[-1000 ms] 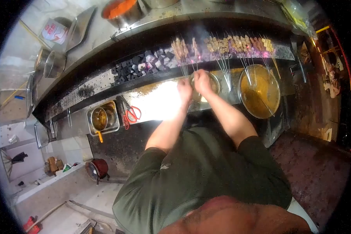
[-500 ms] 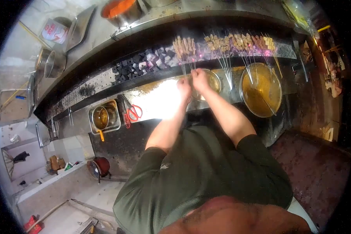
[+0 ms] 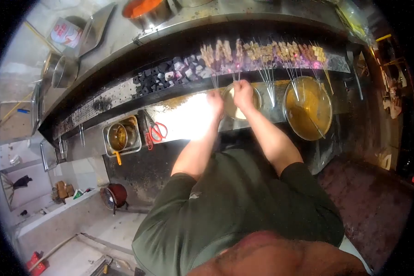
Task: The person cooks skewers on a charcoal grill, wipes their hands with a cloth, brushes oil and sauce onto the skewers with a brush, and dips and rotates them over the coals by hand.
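Both hands are at the front edge of a long charcoal grill [image 3: 138,100]. My left hand [image 3: 215,103] is closed on the lower ends of some meat skewers [image 3: 208,57], partly washed out by bright light. A little to the right, my right hand [image 3: 244,95] is closed round the ends of other meat skewers [image 3: 238,53]. The meat of both lots lies over the coals. Beneath my right hand is a round metal bowl [image 3: 256,97], partly hidden by it. Farther right, more skewers [image 3: 262,54] rest across the grill with their bare ends toward me.
A large bowl of brownish sauce [image 3: 303,117] with a utensil stands at right. Red-handled scissors [image 3: 158,132] and a tray with a small sauce pot [image 3: 118,138] are at left. Black and grey coals [image 3: 163,76] fill the grill's middle. A pot of orange-red contents [image 3: 145,10] stands behind.
My hands have moved apart, the right one shifting slightly right with its skewers. The skewers, bunched together before, now lie spread over the coals.
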The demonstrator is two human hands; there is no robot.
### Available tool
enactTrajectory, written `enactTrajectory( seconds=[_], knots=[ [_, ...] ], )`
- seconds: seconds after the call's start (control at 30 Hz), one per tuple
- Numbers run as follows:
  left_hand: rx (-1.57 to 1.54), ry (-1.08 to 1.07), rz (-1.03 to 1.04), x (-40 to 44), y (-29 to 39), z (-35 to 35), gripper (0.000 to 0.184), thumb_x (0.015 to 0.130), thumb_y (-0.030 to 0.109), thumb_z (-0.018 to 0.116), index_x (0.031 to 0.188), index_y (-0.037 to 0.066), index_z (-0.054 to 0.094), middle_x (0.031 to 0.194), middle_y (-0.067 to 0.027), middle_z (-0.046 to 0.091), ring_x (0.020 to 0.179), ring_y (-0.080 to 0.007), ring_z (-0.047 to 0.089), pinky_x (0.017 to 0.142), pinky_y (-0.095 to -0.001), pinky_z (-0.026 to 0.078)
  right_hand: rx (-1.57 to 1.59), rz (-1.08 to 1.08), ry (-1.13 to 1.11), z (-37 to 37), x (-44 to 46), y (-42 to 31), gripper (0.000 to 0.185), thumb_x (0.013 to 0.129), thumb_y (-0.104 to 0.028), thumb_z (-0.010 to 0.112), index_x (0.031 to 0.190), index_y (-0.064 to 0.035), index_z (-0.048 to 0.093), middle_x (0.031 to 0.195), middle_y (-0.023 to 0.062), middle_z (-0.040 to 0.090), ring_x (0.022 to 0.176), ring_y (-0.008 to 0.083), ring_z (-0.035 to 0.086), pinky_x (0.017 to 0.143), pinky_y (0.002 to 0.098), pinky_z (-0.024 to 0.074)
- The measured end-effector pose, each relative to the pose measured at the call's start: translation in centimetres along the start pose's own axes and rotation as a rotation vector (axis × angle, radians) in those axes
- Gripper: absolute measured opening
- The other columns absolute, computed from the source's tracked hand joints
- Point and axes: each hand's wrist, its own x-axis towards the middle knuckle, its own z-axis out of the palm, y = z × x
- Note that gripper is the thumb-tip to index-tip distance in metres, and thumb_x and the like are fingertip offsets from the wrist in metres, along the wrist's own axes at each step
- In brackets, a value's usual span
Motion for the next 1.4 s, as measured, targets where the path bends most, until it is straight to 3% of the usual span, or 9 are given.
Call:
enactTrajectory(
  seconds=[0.03, 0.33, 0.53, 0.63, 0.7, 0.87, 1.1, 1.4],
  knots=[
    [-0.013, -0.024, 0.000, 0.2, 0.1, -0.1, 0.016, 0.091, 0.017, 0.048, 0.090, 0.001, 0.053, 0.065, -0.0022, 0.049, 0.053, -0.0113, 0.045, 0.045, -0.0251, 0.037, 0.008, 0.044, -0.071, -0.6, -0.1, -0.7, 0.025, 0.086, -0.024, 0.053, 0.088, 0.0004, 0.057, 0.082, 0.0226, 0.061, 0.079, 0.0384, 0.058, 0.072, 0.0423, 0.0441],
    [0.103, 0.067, 0.171, -0.1, -1.5, -0.4, 0.017, 0.093, 0.017, 0.043, 0.083, 0.003, 0.047, 0.064, -0.0014, 0.047, 0.051, -0.0098, 0.043, 0.044, -0.0248, 0.036, -0.129, 0.007, -0.014, -1.8, 0.4, -2.0, 0.022, 0.084, -0.022, 0.055, 0.084, -0.0003, 0.058, 0.078, 0.0213, 0.061, 0.076, 0.0397, 0.058, 0.067, 0.0437, 0.0447],
    [0.090, 0.053, 0.149, -0.2, -1.5, 0.0, 0.015, 0.093, 0.018, 0.043, 0.087, 0.004, 0.048, 0.067, -0.0013, 0.048, 0.054, -0.0094, 0.044, 0.045, -0.0246, 0.036, 0.049, 0.027, -0.048, -1.9, 0.2, -2.4, 0.024, 0.083, -0.023, 0.058, 0.076, 0.0001, 0.058, 0.065, 0.0140, 0.060, 0.060, 0.0250, 0.057, 0.058, 0.0371, 0.0434],
    [-0.153, -0.042, -0.066, -2.7, 1.3, 1.2, 0.018, 0.089, 0.017, 0.046, 0.087, 0.000, 0.053, 0.073, -0.0082, 0.054, 0.068, -0.0165, 0.049, 0.061, -0.0308, 0.042, 0.153, 0.084, -0.119, -0.5, -0.3, -1.4, 0.024, 0.083, -0.022, 0.059, 0.074, -0.0002, 0.058, 0.061, 0.0082, 0.058, 0.057, 0.0165, 0.053, 0.055, 0.0335, 0.0425],
    [-0.160, -0.021, -0.020, -2.5, 0.6, 2.1, 0.017, 0.089, 0.015, 0.047, 0.084, 0.000, 0.053, 0.072, -0.0063, 0.053, 0.064, -0.0139, 0.047, 0.057, -0.0285, 0.040, 0.219, 0.143, -0.129, 1.1, -0.4, 0.2, 0.022, 0.083, -0.020, 0.060, 0.073, -0.0002, 0.058, 0.061, 0.0048, 0.058, 0.057, 0.0133, 0.050, 0.056, 0.0311, 0.0426],
    [-0.162, -0.059, -0.096, -2.2, 0.7, 2.0, 0.016, 0.087, 0.014, 0.050, 0.079, 0.000, 0.053, 0.066, -0.0059, 0.051, 0.051, -0.0121, 0.044, 0.043, -0.0277, 0.037, 0.117, 0.189, -0.160, 0.7, -0.4, -0.3, 0.023, 0.083, -0.021, 0.059, 0.076, 0.0010, 0.060, 0.066, 0.0094, 0.061, 0.061, 0.0163, 0.054, 0.061, 0.0321, 0.0441],
    [-0.057, -0.103, -0.133, -2.5, 1.4, 1.5, 0.018, 0.086, 0.016, 0.050, 0.080, -0.001, 0.052, 0.063, -0.0062, 0.051, 0.048, -0.0128, 0.044, 0.043, -0.0289, 0.036, 0.079, 0.177, -0.187, 1.0, -0.2, 0.1, 0.025, 0.082, -0.023, 0.060, 0.078, 0.0023, 0.061, 0.069, 0.0139, 0.063, 0.064, 0.0200, 0.058, 0.063, 0.0337, 0.0451],
    [-0.102, -0.067, -0.153, -2.8, 1.4, 1.6, 0.014, 0.088, 0.012, 0.043, 0.090, -0.002, 0.045, 0.063, -0.0066, 0.049, 0.048, -0.0140, 0.045, 0.040, -0.0283, 0.036, -0.076, -0.033, -0.061, -0.5, -0.1, -2.4, 0.027, 0.085, -0.023, 0.055, 0.075, 0.0013, 0.057, 0.067, 0.0173, 0.059, 0.064, 0.0291, 0.058, 0.060, 0.0387, 0.0431]
  ],
)
